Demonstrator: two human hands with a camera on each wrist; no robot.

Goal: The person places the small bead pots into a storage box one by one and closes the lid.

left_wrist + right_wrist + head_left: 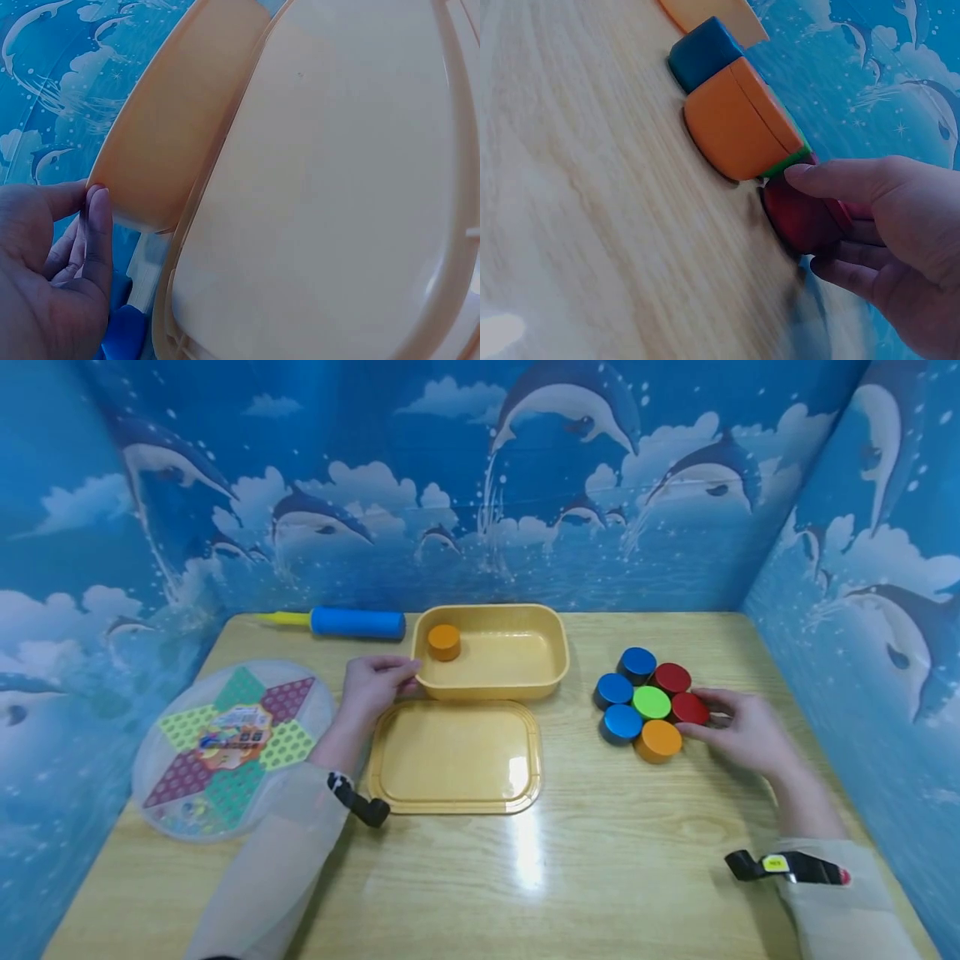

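In the head view my left hand (380, 687) pinches the left end of a yellow plastic box (491, 687), thumb and forefinger at its rim. One orange round tub (444, 642) sits inside the box near that end. At the right, my right hand (748, 732) holds a small red round tub (689, 709) between thumb and fingers, also seen in the right wrist view as a dark red tub (795, 214). It stands in a cluster with a green tub (651, 702), several blue tubs (621, 723), another red tub (672, 678) and an orange tub (658, 741).
A yellow lid (455, 757) lies flat in front of the box. To the left is a round board in clear wrapping with a star pattern (235, 752). A blue pump with a yellow nozzle (357, 622) lies at the back, along the dolphin-printed wall covering (480, 485).
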